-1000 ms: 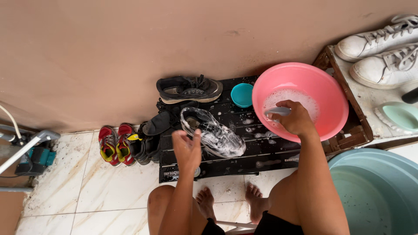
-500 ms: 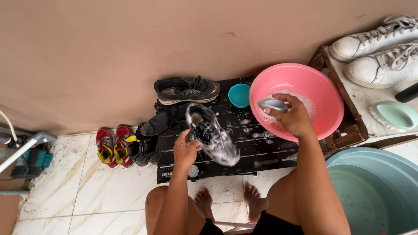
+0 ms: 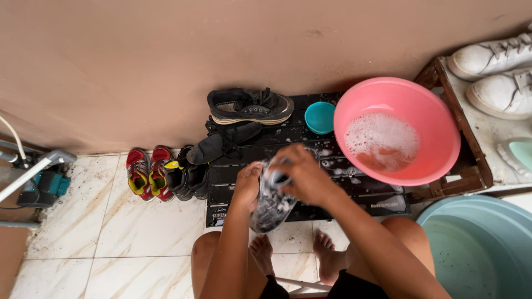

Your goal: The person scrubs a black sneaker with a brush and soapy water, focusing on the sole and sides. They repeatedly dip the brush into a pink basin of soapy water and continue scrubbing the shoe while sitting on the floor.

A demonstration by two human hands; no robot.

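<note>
- Over the black slatted mat (image 3: pixel 354 206), in the head view, the left hand (image 3: pixel 247 185) grips a soapy dark shoe (image 3: pixel 271 206) from its left side, fingers wrapped round it.
- The right hand (image 3: pixel 302 176) is closed over the top of the same shoe, holding something pale against it; what it is cannot be told.
- The shoe hangs tilted above the front edge of the mat, just above the person's bare feet (image 3: pixel 327 257).
- Right of the hands sits a pink basin (image 3: pixel 438 119) with sudsy water; a small teal bowl (image 3: pixel 320 117) stands beside it.
- Behind lies a black sneaker (image 3: pixel 249 106); left on the tile floor are red shoes (image 3: pixel 147 173).
- At far right are white sneakers (image 3: pixel 493 72) and a pale green tub (image 3: pixel 487 243).
</note>
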